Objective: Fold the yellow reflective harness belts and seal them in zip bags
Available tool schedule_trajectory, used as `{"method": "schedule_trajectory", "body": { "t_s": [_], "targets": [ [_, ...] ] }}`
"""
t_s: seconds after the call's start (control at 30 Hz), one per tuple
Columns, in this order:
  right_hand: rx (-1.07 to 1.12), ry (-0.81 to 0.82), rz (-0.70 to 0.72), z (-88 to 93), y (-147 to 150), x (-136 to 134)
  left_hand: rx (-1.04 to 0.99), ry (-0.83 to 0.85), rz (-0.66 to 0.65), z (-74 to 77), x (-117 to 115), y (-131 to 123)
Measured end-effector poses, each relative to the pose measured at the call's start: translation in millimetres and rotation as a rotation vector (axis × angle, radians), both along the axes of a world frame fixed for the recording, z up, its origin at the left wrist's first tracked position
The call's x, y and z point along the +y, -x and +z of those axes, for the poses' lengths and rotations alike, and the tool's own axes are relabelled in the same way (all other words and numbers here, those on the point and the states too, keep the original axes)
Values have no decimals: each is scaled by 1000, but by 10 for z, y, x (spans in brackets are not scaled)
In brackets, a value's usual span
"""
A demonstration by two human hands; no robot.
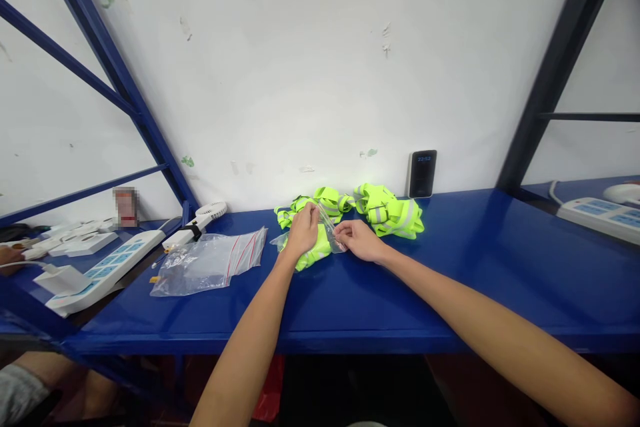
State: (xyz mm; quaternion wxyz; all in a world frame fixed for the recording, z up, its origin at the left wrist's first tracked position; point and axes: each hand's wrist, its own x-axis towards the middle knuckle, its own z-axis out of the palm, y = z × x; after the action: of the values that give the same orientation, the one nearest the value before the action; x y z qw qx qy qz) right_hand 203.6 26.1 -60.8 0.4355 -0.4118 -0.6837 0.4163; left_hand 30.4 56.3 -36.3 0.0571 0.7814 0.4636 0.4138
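My left hand and my right hand are both closed on a small clear plastic bag held between them, just above the blue shelf. A neon yellow reflective band lies under my left hand. More neon yellow bands are heaped behind, one pile near my left hand and one pile to the right.
A stack of clear zip bags with red seals lies left of my hands. White power strips and a small white fan sit at far left. A dark digital clock leans on the wall. Another power strip is at right.
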Motion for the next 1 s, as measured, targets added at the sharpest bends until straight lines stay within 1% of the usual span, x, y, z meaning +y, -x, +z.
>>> {"method": "schedule_trajectory", "body": {
  "t_s": [0.13, 0.27, 0.33, 0.47, 0.53, 0.63, 0.8, 1.0],
  "targets": [
    [-24, -6, -49, -4, -11, 8, -19, 4, 6, 5, -1, 4],
    [-76, -62, 15, -7, -42, -51, 7, 3, -37, 15, -32, -1],
    [-137, -150, -3, -1, -28, -91, -10, -4, -58, 27, -52, 0],
    [-249, -423, -118, 32, 49, -141, -152, -35, -47, 65, -79, 10],
    [-285, -488, -121, 45, 75, -146, -228, -22, -48, 79, -81, 11],
    [-307, -492, -124, 46, 76, -147, -259, 8, -63, 78, -73, 1],
    [-281, -491, -157, 25, 53, -161, -287, 13, -58, 66, -52, -4],
    [-315, -553, -190, 0, 74, -162, -391, 64, -95, 84, -22, 19]
  ]
}}
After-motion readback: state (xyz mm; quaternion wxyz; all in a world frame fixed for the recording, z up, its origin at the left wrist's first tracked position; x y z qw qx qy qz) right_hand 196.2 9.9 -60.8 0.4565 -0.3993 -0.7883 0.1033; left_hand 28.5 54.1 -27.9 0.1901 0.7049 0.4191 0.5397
